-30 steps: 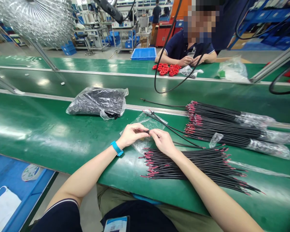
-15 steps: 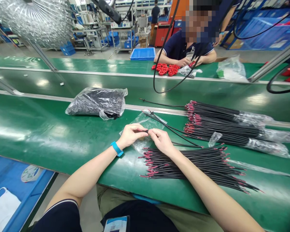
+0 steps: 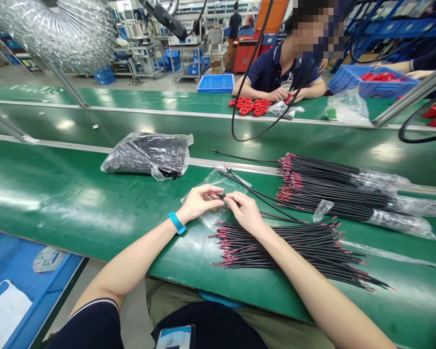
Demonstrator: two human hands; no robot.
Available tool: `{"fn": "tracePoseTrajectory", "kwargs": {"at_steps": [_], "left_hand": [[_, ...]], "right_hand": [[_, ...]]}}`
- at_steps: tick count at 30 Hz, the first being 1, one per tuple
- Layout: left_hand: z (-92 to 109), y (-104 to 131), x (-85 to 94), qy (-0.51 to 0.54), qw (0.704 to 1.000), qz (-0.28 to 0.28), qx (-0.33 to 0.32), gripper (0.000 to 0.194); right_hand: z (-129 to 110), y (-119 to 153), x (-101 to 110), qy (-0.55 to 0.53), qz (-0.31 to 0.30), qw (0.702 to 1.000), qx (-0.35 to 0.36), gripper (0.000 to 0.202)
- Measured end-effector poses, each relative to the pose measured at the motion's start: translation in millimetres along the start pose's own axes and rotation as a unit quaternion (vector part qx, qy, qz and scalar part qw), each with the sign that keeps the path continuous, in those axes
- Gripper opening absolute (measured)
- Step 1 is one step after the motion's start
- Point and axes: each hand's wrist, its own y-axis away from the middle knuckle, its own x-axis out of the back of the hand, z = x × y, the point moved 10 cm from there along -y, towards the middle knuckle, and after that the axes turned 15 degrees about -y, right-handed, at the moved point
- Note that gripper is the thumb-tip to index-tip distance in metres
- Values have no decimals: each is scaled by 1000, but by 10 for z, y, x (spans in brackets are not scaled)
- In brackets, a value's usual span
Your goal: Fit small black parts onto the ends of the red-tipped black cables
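Observation:
Over a clear plastic bag (image 3: pixel 210 220), my two hands meet around the red-tipped end of a black cable (image 3: pixel 221 196). My left hand (image 3: pixel 199 202), a blue band on its wrist, holds the red wire end between thumb and fingers. My right hand (image 3: pixel 245 211) pinches the small black part just beside it; its fingers partly hide that part. Below my right forearm lies a spread of loose black cables (image 3: pixel 276 245) with red ends. A few single cables (image 3: pixel 257 194) cross the bench behind my right hand.
Bundled black cables (image 3: pixel 323 186) in plastic sleeves lie at the right. A clear bag of black parts (image 3: pixel 148 152) rests behind my left hand. Across the line, a co-worker (image 3: pixel 276 72) handles red parts (image 3: pixel 252 105). A black cord (image 3: pixel 236 111) hangs in front.
My left fingers have opened slightly around the cable end, and the small black part shows more. A blue bin of red parts, with another person's arms at it, has appeared at the far right.

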Motion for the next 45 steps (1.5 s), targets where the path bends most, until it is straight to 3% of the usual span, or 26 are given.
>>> {"fn": "tracePoseTrajectory", "kwargs": {"at_steps": [7,14,37,45], "left_hand": [[81,-4,41,-42,999,9,-34,41],[45,-11,35,4,1000,7,-22,43],[154,-8,64,-16,998,8,-58,38],[183,-5,81,-43,996,15,-71,29]], "right_hand": [[-42,8,54,25,25,999,36,19],[-105,7,12,66,0,996,64,23],[-64,31,46,63,16,997,36,32],[-40,44,-21,62,-13,998,30,31]]}}
